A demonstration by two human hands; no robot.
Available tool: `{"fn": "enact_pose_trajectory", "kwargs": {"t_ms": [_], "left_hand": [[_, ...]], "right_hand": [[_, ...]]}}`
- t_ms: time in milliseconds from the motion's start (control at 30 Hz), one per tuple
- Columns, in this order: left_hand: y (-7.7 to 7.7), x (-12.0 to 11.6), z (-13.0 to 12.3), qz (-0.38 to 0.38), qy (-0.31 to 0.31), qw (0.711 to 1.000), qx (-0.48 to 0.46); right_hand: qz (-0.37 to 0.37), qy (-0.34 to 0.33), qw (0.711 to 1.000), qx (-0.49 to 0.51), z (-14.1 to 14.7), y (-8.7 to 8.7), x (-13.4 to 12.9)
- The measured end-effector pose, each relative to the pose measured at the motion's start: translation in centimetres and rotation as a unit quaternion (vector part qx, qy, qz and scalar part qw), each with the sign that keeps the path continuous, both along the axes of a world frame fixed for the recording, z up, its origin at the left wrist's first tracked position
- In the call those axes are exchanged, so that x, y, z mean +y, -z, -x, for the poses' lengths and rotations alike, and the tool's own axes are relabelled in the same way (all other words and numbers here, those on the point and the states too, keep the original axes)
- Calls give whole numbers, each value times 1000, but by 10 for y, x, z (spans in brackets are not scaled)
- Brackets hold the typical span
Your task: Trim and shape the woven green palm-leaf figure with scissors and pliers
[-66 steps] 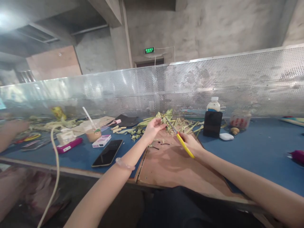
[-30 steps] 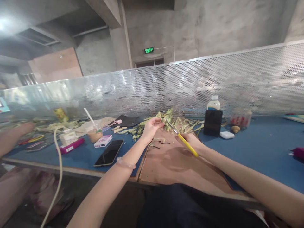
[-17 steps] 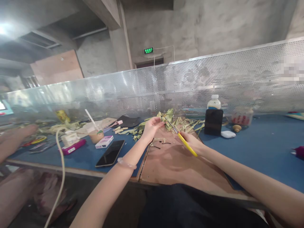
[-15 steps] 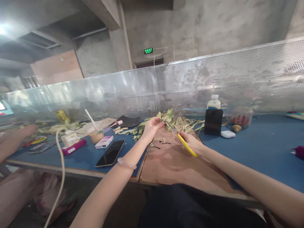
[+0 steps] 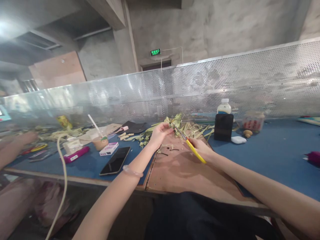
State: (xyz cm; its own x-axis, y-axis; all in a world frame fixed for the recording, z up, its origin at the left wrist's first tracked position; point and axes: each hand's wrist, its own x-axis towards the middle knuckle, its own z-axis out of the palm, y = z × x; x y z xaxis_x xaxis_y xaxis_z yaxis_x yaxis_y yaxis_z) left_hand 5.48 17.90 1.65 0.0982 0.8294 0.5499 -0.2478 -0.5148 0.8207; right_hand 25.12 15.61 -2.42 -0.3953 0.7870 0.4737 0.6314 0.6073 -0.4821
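Observation:
My right hand (image 5: pixel 201 149) is wrapped round a pair of scissors (image 5: pixel 194 152) with yellow handles, its blades pointing up and to the left. The blade tips reach close to the fingers of my left hand (image 5: pixel 161 133). Those left fingers are pinched together, and what sits between them is too small to make out. Just behind both hands lies a heap of pale green, leaf-like strips (image 5: pixel 191 130). Small dark and pale scraps (image 5: pixel 171 149) lie on the brown board (image 5: pixel 180 176) below my hands.
On the left stand a smartphone (image 5: pixel 115 161), a small box (image 5: pixel 109 149) and a drink cup with a straw (image 5: pixel 100 142). To the right are a black upright panel (image 5: pixel 223 127), a white case (image 5: pixel 238 140) and a jar (image 5: pixel 253 121). A co-worker's arm (image 5: pixel 15 148) is at far left.
The view has shifted slightly. Both my hands and the scissors keep nearly the same place over the board.

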Motion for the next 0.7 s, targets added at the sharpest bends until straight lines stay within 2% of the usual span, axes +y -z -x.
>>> {"fn": "enact_pose_trajectory", "kwargs": {"t_ms": [333, 700], "left_hand": [[-1, 0, -3, -3, -19, 1000, 2], [1, 0, -2, -13, -38, 999, 17]], "right_hand": [[19, 48, 998, -43, -4, -10, -3], [3, 39, 996, -77, -5, -12, -6]]}}
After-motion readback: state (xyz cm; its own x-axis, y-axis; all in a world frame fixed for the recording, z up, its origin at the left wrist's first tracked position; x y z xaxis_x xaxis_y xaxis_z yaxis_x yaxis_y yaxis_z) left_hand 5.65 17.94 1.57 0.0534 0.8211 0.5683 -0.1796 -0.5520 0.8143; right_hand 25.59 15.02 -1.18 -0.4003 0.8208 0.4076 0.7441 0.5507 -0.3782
